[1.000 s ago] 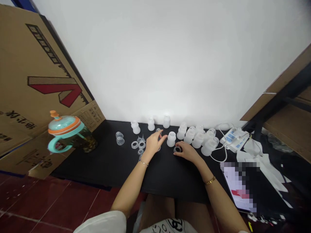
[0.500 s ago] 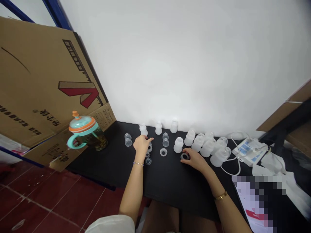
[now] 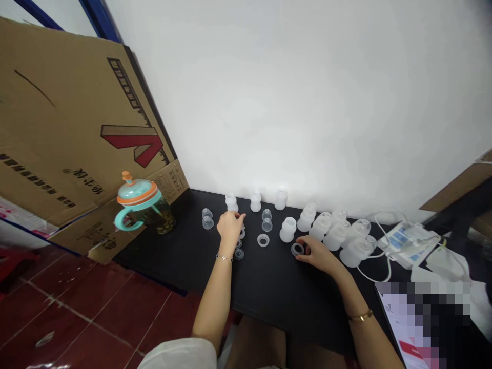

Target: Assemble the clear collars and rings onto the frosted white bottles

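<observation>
Over at the black table (image 3: 265, 282), the right hand (image 3: 318, 254) has its fingers pinching a round translucent plastic ring (image 3: 297, 249) near an open frosted-white bottle (image 3: 287, 230); the left hand's (image 3: 229, 228) grip I can't tell.

jug (image 3: 148, 204) left of bottles (image 3: 336, 236), wall (image 3: 288, 102) behind

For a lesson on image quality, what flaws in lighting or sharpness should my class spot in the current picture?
Head view: the white wall glows brightest low in the middle, dimming toward the upper-right corner; head view again: blocky pixels cover part of the lit screen, and the clear part near the left hand looks soft.
</observation>
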The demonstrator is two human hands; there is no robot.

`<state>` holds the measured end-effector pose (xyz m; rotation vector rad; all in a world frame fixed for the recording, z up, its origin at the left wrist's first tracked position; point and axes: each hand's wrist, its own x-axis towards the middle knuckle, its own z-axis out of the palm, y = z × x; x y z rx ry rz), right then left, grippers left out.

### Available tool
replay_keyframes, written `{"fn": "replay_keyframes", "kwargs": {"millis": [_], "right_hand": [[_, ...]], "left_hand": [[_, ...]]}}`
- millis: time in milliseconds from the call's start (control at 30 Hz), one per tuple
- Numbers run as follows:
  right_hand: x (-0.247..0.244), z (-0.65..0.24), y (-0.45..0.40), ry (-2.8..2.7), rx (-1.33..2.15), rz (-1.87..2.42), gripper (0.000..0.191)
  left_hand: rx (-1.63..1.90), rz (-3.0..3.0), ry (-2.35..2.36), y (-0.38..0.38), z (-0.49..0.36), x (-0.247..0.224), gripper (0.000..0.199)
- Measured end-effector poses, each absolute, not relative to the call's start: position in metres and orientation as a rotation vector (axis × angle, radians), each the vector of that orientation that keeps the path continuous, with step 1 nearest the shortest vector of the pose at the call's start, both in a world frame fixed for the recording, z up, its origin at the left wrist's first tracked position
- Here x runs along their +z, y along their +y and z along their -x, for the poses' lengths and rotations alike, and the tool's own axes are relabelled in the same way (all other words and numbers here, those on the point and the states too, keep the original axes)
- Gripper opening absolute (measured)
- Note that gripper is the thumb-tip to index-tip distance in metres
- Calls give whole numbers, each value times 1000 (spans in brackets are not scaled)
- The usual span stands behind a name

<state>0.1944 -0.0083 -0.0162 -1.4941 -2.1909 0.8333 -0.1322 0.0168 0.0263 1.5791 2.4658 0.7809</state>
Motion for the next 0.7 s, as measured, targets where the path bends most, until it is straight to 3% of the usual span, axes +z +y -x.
{"fn": "replay_keyframes", "kwargs": {"millis": [133, 200, 433, 700], "right_hand": [[-15, -194, -8, -2200, 834, 1476, 38], [-15, -193, -8, -2219, 823, 1463, 37], [-16, -190, -8, -2245, 784, 1475, 36], [-15, -188, -10, -2269, 774, 1446, 34]], "left_hand": [[1306, -1380, 2793, 17, 167, 23, 39], [1390, -1236, 2856, 18, 190, 16, 45], [1199, -1190, 2507, 29, 232, -8, 36], [1162, -1207, 2328, 37, 196, -15, 30]]}}
